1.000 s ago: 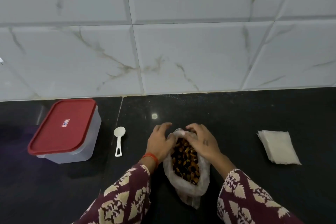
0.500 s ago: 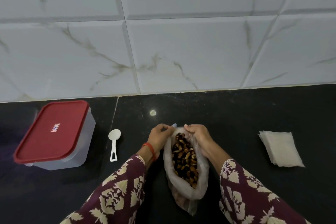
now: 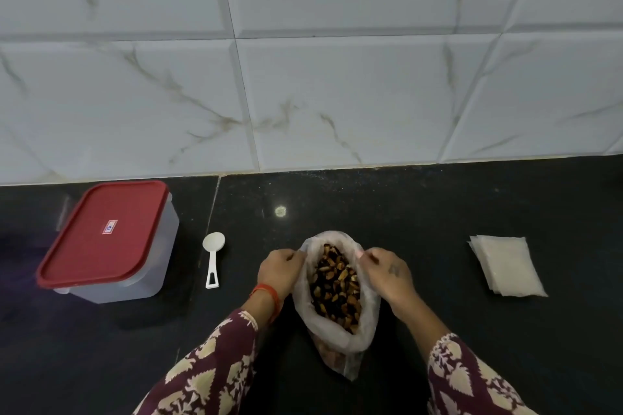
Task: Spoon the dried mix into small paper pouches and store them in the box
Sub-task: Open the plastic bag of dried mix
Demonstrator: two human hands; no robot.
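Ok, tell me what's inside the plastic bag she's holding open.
The plastic bag holds brown and dark dried mix, visible through its mouth, which the left hand and right hand pull apart. Deeper layers are covered.

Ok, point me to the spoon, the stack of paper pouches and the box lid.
spoon point(image 3: 213, 241), head view, on its round bowl.
paper pouches point(image 3: 507, 264), head view, middle of the top sheet.
box lid point(image 3: 104, 232), head view, flat red top beside the sticker.

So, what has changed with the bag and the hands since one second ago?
The left hand and right hand drew apart, each pinching a side of the bag, so its mouth is now wider over the dried mix. The spoon, the box and the pouches lie untouched.
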